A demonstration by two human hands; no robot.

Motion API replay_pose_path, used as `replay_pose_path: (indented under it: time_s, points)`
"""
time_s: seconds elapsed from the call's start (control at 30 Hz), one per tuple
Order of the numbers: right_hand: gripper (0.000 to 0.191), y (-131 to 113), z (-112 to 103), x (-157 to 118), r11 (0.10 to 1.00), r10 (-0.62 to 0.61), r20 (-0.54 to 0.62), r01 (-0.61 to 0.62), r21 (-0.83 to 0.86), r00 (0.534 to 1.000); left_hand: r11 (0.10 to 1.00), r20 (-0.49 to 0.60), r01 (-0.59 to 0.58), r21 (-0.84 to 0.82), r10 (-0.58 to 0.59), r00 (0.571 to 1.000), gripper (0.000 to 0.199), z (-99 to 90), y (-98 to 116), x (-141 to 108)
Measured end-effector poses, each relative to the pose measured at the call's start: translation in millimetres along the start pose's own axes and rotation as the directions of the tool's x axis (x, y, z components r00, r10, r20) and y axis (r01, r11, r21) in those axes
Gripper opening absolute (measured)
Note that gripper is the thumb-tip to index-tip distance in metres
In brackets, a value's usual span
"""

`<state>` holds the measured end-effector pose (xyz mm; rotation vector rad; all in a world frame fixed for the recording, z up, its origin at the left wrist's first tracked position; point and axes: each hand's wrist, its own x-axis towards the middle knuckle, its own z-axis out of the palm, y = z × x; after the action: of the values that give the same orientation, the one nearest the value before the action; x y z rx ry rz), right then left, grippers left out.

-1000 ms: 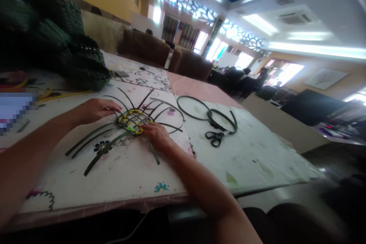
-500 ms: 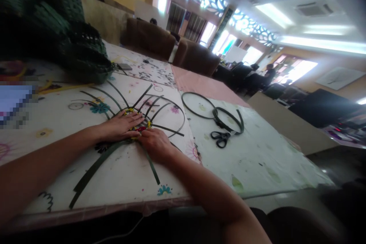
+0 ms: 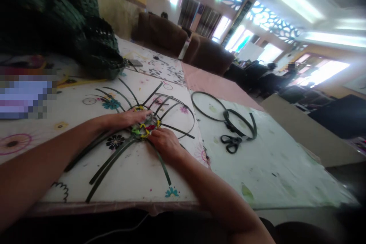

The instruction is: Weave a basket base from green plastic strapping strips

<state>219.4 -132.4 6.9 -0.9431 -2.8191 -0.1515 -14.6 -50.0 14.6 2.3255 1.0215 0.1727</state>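
Note:
A round woven piece lies flat on the patterned tablecloth, with yellow, red and light green bits around its middle. Dark green flat strips fan out from it on all sides. My left hand rests across its far left part, fingers stretched out and reaching over the weave. At the near right rim, my right hand has its fingers curled and pressed against the edge, where a strip comes out below. What its fingertips pinch is partly hidden. A thin hoop of strip curves out to the right of the piece.
Black scissors lie on the pale green cloth beside a coil of dark strip and a thin ring. Dark green woven baskets stand at the back left, near a blurred-out screen. Brown chairs stand beyond.
My left hand has slid back and up, uncovering more of the weave's coloured middle. My right hand stays at the near right rim. The whole view has shifted slightly.

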Motion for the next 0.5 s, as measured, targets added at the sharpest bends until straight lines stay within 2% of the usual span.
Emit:
replay_pose_path:
  time_s: [0.03,0.1,0.17,0.23,0.3,0.4,0.5]
  points:
    - [0.02,0.7,0.8,-0.7,1.0,0.0,-0.009,0.0,0.004,1.0,0.991,-0.085,-0.022,-0.131,0.011,0.996,0.068,-10.0,-2.5,-4.4]
    - [0.021,1.9,1.9,-2.1,1.0,-0.012,-0.026,0.012,0.017,1.0,0.973,-0.247,-0.047,-0.228,-0.011,0.969,0.07,-27.8,-6.5,-13.3]
    - [0.022,2.5,2.3,-3.2,0.999,-0.023,-0.043,0.025,0.027,0.999,0.978,-0.357,-0.039,-0.204,-0.037,0.933,0.068,-38.7,-8.6,-19.2]
    - [0.024,2.4,2.1,-4.0,0.999,-0.027,-0.056,0.029,0.034,0.998,0.992,-0.39,-0.021,-0.123,-0.029,0.92,0.066,-41.3,-9.0,-19.9]
    - [0.027,1.8,1.7,-4.6,0.999,-0.02,-0.063,0.022,0.039,0.998,0.999,-0.346,-0.039,-0.036,0.024,0.938,0.065,-36.6,-8.6,-16.1]
    - [0.027,1.1,1.6,-5.3,0.999,-0.017,-0.063,0.019,0.045,0.998,0.992,-0.211,-0.111,0.062,0.121,0.97,0.064,-20.9,-7.7,-7.3]
    - [0.025,1.4,2.3,-5.8,0.999,-0.025,-0.066,0.027,0.033,0.998,0.973,-0.079,-0.131,0.189,0.148,0.986,0.065,-0.6,-7.8,0.1]
